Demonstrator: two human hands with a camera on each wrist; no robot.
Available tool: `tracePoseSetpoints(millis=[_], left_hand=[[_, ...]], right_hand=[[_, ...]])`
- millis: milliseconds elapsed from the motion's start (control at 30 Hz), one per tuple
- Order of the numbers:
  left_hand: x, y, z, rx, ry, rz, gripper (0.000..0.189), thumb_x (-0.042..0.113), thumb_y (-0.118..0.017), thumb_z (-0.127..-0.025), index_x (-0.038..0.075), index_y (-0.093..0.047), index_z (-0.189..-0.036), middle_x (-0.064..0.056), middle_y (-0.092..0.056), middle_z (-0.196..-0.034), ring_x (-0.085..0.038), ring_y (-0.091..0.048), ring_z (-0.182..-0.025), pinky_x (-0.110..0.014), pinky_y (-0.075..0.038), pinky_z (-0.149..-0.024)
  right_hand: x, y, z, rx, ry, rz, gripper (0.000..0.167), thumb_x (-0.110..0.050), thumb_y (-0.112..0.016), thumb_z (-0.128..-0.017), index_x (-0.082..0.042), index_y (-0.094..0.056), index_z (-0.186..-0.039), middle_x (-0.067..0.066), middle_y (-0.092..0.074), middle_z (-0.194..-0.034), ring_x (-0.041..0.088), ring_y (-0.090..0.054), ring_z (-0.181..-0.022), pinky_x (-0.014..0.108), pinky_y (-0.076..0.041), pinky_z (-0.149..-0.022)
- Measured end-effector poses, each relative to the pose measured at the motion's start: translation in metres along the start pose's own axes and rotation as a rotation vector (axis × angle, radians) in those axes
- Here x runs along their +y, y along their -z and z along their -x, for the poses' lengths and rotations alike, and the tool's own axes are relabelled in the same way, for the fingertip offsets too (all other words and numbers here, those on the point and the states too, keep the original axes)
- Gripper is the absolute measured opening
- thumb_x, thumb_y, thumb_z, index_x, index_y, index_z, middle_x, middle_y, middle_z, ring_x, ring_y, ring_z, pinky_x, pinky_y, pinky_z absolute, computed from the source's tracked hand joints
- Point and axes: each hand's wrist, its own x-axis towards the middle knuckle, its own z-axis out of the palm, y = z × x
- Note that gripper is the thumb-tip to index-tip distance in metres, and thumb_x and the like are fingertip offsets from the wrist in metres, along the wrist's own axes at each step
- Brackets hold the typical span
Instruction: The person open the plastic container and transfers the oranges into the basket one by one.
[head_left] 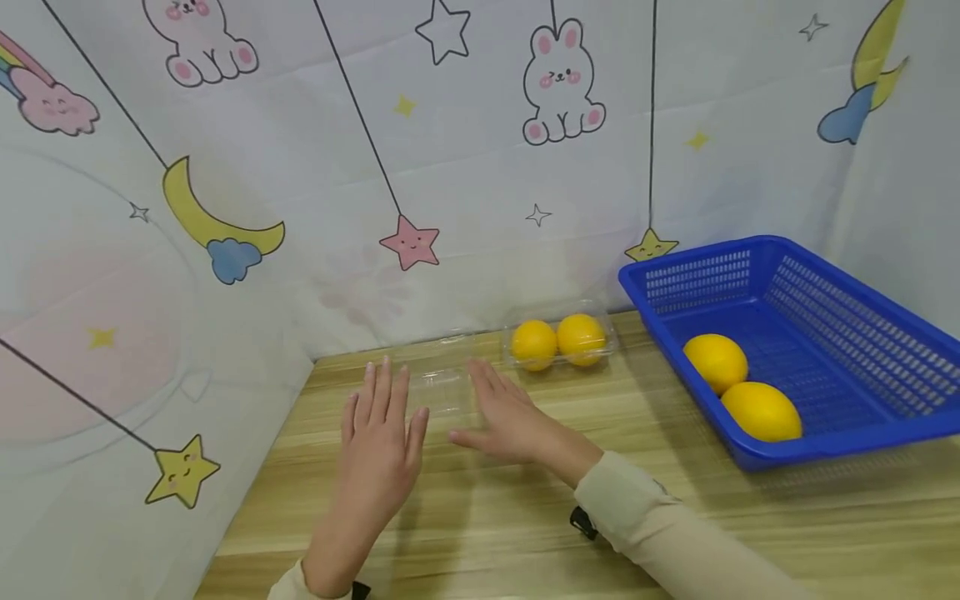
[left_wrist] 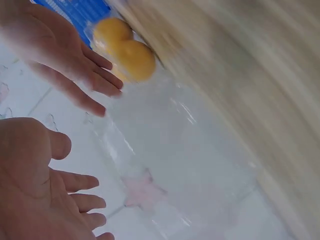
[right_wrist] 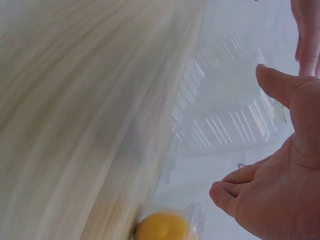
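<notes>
A clear plastic clamshell box (head_left: 438, 392) stands near the back of the wooden table, with nothing visible inside. My left hand (head_left: 381, 446) hovers at its left side, fingers straight and spread. Opposite, my right hand (head_left: 508, 421) extends straight fingers along the right side. Neither hand grips anything; whether fingertips touch the box I cannot tell. In the right wrist view, the ribbed transparent box (right_wrist: 220, 95) lies beyond the thumb. Just right of it, a second clear box (head_left: 558, 358) holds two round yellow-orange fruits (head_left: 535, 344).
At the right stands a blue plastic basket (head_left: 821, 367) with mesh sides. Two more yellow-orange fruits (head_left: 761, 412) lie in its near left corner. A white printed cloth (head_left: 480, 175) hangs behind and left of the wooden table (head_left: 480, 533).
</notes>
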Motion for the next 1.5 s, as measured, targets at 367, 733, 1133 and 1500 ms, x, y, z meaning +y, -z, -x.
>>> tracePoseSetpoints(millis=[367, 733, 1133, 1500], left_hand=[[0.058, -0.027, -0.021, -0.014, -0.213, 0.023, 0.063, 0.029, -0.054, -0.112, -0.004, -0.035, -0.162, -0.021, -0.027, -0.173, -0.039, -0.02, -0.162, -0.062, -0.021, -0.127], [0.082, -0.054, -0.056, -0.179, -0.266, 0.079, 0.062, 0.022, -0.058, -0.109, -0.007, -0.037, -0.16, -0.025, -0.035, -0.168, -0.04, -0.029, -0.159, -0.06, -0.026, -0.126], [0.08, -0.083, -0.088, -0.314, -0.126, -0.008, 0.085, 0.033, -0.067, -0.105, -0.001, -0.021, -0.168, -0.019, -0.018, -0.176, -0.033, -0.018, -0.163, -0.058, -0.03, -0.125], [0.079, -0.096, -0.105, -0.358, -0.111, 0.036, 0.091, 0.039, -0.064, -0.106, 0.004, -0.01, -0.17, -0.015, -0.002, -0.178, -0.032, -0.005, -0.165, -0.057, -0.021, -0.129]], right_hand=[[0.026, 0.039, 0.018, 0.049, 0.009, 0.079, 0.1, -0.032, -0.075, -0.1, 0.003, -0.011, -0.168, 0.027, -0.008, -0.175, 0.044, -0.006, -0.163, 0.065, -0.011, -0.128], [0.058, 0.07, 0.023, 0.176, -0.081, 0.176, 0.095, -0.028, -0.076, -0.098, 0.005, -0.019, -0.166, 0.032, -0.012, -0.173, 0.05, -0.009, -0.161, 0.069, -0.009, -0.126], [0.088, 0.073, 0.013, 0.259, -0.212, 0.269, 0.095, -0.029, -0.08, -0.096, 0.001, -0.024, -0.166, 0.026, -0.01, -0.175, 0.044, -0.005, -0.163, 0.063, -0.004, -0.129], [0.099, 0.073, 0.003, 0.217, -0.232, 0.281, 0.097, -0.029, -0.08, -0.095, -0.004, -0.021, -0.169, 0.024, -0.004, -0.176, 0.044, 0.0, -0.163, 0.064, 0.001, -0.128]])
